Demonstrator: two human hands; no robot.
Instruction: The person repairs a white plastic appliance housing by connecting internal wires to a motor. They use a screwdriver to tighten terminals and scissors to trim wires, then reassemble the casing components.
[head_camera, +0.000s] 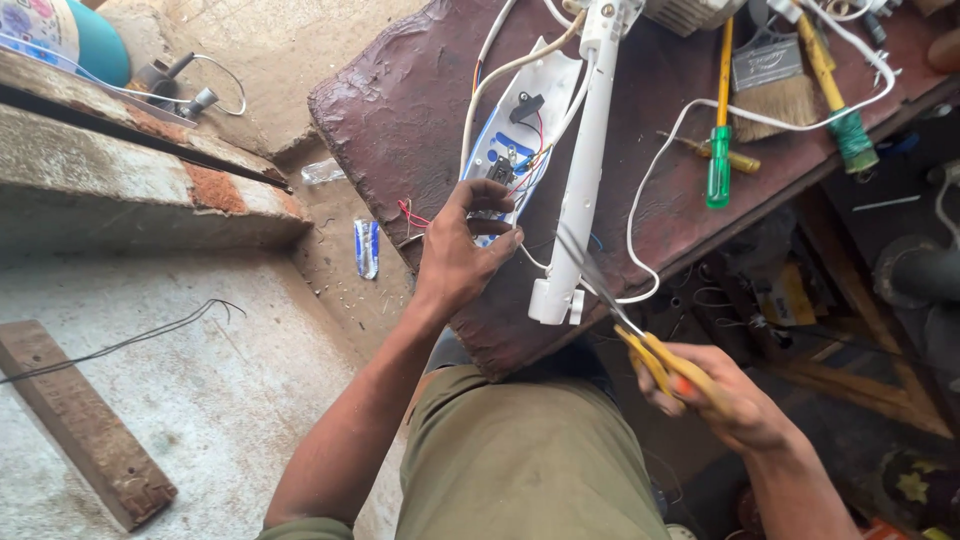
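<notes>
My left hand (462, 250) rests on the near end of an open white plastic casing (520, 130), its fingers pinching small red and blue wires beside a little circuit board (500, 168). My right hand (722, 395) grips yellow-handled scissors (640, 340), whose blades point up and left toward a white wire near the bottom end of a long white plastic housing (583, 170). Both white parts lie on a worn dark red wooden table (400, 110).
On the table's right lie a green-handled screwdriver (719, 160), a yellow tool with green tape (840, 100), a paintbrush (778, 85) and looping white cable (670, 150). A concrete step (120, 180), a wooden plank (80, 420) and a floor wire (130, 340) lie left. Clutter fills the shelf under the table (790, 290).
</notes>
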